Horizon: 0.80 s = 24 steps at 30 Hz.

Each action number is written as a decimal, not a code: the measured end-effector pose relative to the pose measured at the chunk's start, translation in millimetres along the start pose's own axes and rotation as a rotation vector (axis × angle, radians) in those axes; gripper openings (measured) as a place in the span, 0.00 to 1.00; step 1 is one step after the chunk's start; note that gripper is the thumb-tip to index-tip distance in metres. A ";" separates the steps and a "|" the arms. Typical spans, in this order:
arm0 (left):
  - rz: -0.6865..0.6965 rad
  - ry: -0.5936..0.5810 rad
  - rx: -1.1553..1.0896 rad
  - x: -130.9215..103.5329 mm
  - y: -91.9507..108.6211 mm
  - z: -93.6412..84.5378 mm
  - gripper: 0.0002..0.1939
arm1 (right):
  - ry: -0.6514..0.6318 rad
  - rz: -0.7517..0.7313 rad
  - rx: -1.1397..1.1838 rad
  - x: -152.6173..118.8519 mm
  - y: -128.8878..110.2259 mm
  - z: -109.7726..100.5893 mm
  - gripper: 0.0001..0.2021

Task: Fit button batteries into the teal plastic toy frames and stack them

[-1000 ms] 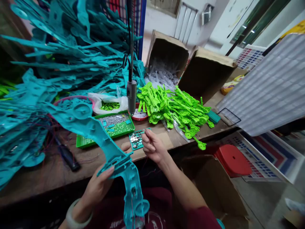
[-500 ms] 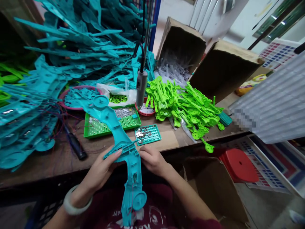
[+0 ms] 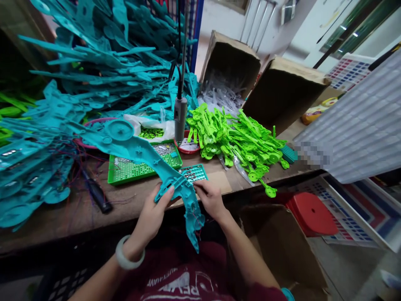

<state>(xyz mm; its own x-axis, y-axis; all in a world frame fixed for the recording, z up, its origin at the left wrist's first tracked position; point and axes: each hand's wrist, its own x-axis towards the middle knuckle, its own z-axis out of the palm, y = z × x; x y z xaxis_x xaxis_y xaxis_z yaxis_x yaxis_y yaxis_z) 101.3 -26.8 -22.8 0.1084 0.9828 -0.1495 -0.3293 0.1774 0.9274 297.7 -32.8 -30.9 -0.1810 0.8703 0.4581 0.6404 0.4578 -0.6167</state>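
My left hand [image 3: 152, 215] grips a long, curved teal plastic shell [image 3: 145, 154] by its narrow middle, thumb on top. The shell slants over the bench, ribbed inside, with a round disc near its far end and thin red wires at its near end. My right hand [image 3: 212, 201] is at the shell's right edge with fingers pinched together; whatever they hold is too small to make out. Just beyond, a small teal tray [image 3: 203, 174] holds button-like metal discs, partly covered by the shell. A green perforated tray [image 3: 138, 175] of small metal parts lies behind the shell.
Teal shells [image 3: 103, 62] are heaped at the back left. A grey electric screwdriver [image 3: 180, 119] hangs above the bench. Bright green plastic parts [image 3: 238, 142] lie to the right, before cardboard boxes [image 3: 282, 96]. A dark-handled tool [image 3: 98, 194] rests at left; a red stool [image 3: 313, 214] stands at right.
The shell has tilted and turned: its near end has swung up and right, its disc end looks nearer. My left hand has moved right with it; my right hand has shifted slightly right and up.
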 end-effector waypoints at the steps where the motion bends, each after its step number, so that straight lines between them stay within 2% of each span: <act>1: -0.007 -0.004 -0.008 0.0 -1.0 -0.5 0.25 | -0.047 -0.059 -0.085 -2.0 0.6 -3.6 0.12; 5: -0.014 -0.029 0.153 -2.6 0.6 -10.8 0.20 | -0.281 -0.298 -0.418 -14.7 0.5 -13.3 0.15; 7: -0.004 -0.049 0.237 -6.7 2.5 -14.8 0.19 | -0.303 -0.303 -0.426 -19.3 0.1 -13.7 0.15; 9: 0.003 -0.042 0.260 -12.0 3.5 -15.6 0.18 | -0.200 -0.168 -0.313 -21.0 -1.5 -12.8 0.14; 11: -0.009 0.002 0.247 -16.6 2.3 -14.6 0.18 | -0.046 0.070 -0.088 -20.9 -5.9 -12.0 0.13; 13: -0.049 0.034 0.213 -19.3 -1.4 -14.0 0.19 | 0.031 0.306 0.161 -20.9 -14.2 -11.2 0.14; 16: -0.091 0.014 0.164 -20.3 -10.0 -14.5 0.21 | -0.099 0.482 0.370 -23.2 -30.9 -7.1 0.15; 19: -0.097 -0.002 0.136 -20.6 -17.2 -14.9 0.18 | -0.254 0.476 0.333 -25.6 -44.9 -1.6 0.15; 24: -0.138 -0.010 0.059 -21.8 -21.1 -15.5 0.16 | -0.376 0.438 0.251 -20.9 -54.6 -7.0 0.15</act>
<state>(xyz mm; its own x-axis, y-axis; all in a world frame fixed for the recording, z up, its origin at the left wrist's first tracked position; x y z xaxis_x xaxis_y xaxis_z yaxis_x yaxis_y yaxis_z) 91.3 -51.2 -44.4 0.1584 0.9488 -0.2734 -0.2549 0.3068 0.9170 271.7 -77.2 -2.3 -0.2203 0.9704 -0.0995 0.5283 0.0329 -0.8484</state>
